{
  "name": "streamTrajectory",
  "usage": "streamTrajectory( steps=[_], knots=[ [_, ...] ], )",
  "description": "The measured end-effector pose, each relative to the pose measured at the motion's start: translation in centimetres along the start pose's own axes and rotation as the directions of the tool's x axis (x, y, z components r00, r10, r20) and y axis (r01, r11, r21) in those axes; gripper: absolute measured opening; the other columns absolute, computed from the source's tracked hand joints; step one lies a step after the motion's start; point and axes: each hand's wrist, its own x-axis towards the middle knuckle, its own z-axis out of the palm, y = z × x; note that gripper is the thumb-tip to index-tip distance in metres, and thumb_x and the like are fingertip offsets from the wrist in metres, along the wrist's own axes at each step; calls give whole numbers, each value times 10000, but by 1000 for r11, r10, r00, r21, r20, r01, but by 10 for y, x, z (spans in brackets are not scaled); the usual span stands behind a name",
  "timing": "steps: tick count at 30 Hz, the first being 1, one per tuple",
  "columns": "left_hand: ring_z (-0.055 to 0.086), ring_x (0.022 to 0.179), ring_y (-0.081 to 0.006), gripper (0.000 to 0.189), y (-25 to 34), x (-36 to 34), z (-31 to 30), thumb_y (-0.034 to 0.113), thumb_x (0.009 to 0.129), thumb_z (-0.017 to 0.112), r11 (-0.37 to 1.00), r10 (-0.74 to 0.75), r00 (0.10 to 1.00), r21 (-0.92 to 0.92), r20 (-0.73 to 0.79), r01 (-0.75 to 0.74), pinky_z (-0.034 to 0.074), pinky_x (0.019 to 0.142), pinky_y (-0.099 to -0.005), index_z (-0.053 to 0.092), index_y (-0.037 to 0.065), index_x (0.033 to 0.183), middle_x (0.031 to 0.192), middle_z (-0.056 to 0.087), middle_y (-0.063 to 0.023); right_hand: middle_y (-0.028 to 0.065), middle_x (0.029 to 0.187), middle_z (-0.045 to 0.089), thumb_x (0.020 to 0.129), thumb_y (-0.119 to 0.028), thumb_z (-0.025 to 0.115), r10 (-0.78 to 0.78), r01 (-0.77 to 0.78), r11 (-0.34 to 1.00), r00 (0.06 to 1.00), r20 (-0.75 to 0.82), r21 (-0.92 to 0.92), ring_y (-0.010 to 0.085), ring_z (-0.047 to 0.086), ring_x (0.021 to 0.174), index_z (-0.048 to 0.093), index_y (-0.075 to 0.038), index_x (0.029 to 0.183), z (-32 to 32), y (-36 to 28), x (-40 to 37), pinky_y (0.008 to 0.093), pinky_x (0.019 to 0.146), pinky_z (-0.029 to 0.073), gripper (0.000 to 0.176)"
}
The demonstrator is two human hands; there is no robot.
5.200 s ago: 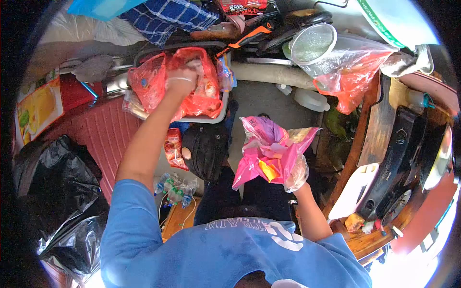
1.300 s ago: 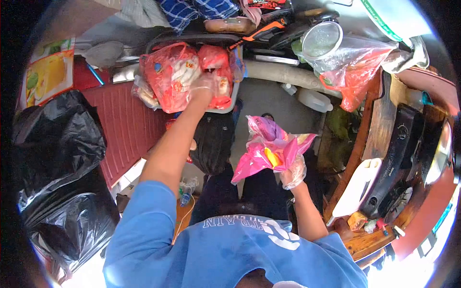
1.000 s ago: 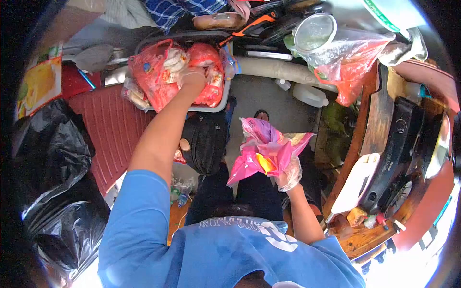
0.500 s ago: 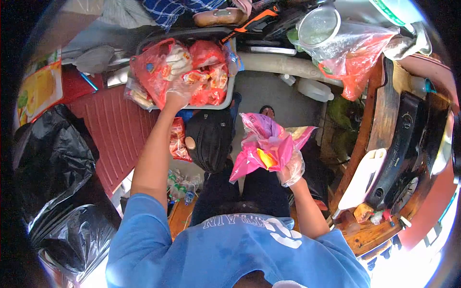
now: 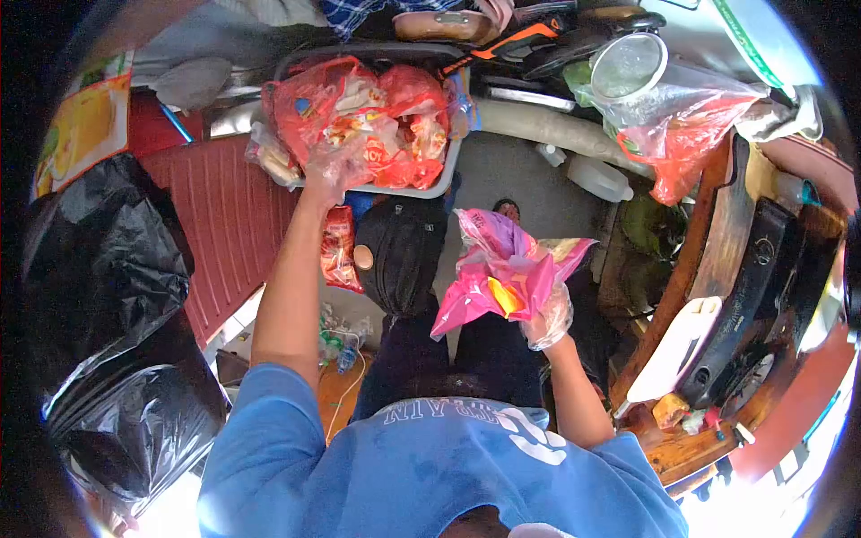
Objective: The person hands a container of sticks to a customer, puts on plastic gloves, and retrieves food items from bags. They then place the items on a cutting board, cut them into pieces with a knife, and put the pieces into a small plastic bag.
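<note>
My left hand (image 5: pixel 334 166), in a clear plastic glove, reaches to the front of a grey tray (image 5: pixel 429 192) and touches the red plastic bags there. Its fingers are blurred among the packaging, so their grip does not show. A red bag (image 5: pixel 296 106) with whitish contents lies at the left of the tray, and red-and-white printed packets (image 5: pixel 421 139) lie to its right. Gloved in clear plastic too, my right hand (image 5: pixel 549 321) is closed on the lower right side of a crumpled pink plastic package (image 5: pixel 475 285) with a yellow patch, held above my lap.
A black bag (image 5: pixel 402 255) and a red packet (image 5: pixel 339 251) are below the tray. Black plastic sacks (image 5: pixel 108 260) stand at left. To the right are a wooden bench (image 5: pixel 695 242), a white cutting board (image 5: pixel 674 350) and a hanging plastic bag (image 5: pixel 677 125). An orange-handled tool (image 5: pixel 511 40) lies behind.
The view has shifted, moving the tray rightward and up. The red bag beside my left hand has been rearranged, covering more of its whitish contents. My right hand still holds the pink package.
</note>
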Motion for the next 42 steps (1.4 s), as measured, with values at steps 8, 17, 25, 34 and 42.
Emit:
streamTrajectory(
  steps=[8,17,25,34,42],
  knots=[
    [686,918,-168,301,8,-21,7,144,910,712,979,-102,995,-175,10,102,602,821,-513,613,122,1193,1044,685,-73,157,1164,679,962,-397,547,26,-25,997,1000,6,-71,396,598,1155,680,-62,1141,-6,-2,-2,503,1020,423,403],
    [564,576,-87,335,48,-102,154,159,891,746,999,-54,992,7,117,54,444,458,-256,561,44,1146,757,603,29,160,1128,690,914,-276,579,125,-118,992,967,-221,46,379,629,1102,702,-83,1114,-26,-34,-39,477,964,474,304],
    [581,503,-123,107,-42,-172,382,92,917,657,934,-272,687,358,674,19,444,418,-269,635,8,979,695,638,-52,236,1211,634,771,-249,651,46,-42,999,909,-414,20,427,554,1203,669,-60,1173,-17,2,-116,526,1098,390,444],
    [677,679,-147,202,-190,-272,567,169,973,653,667,-696,264,737,667,-103,552,575,-263,636,8,1093,869,687,-66,194,1068,685,794,-188,598,185,-103,982,667,-722,157,407,616,1037,681,-89,1110,-34,17,-192,499,993,459,341],
    [700,932,-199,365,-171,-258,553,120,955,648,726,-597,316,664,737,-178,570,806,-289,563,-80,1248,1110,683,-147,221,1065,668,757,-199,601,279,-187,960,536,-797,210,428,596,1063,683,-58,1071,-26,55,-225,506,992,444,354]
  ],
)
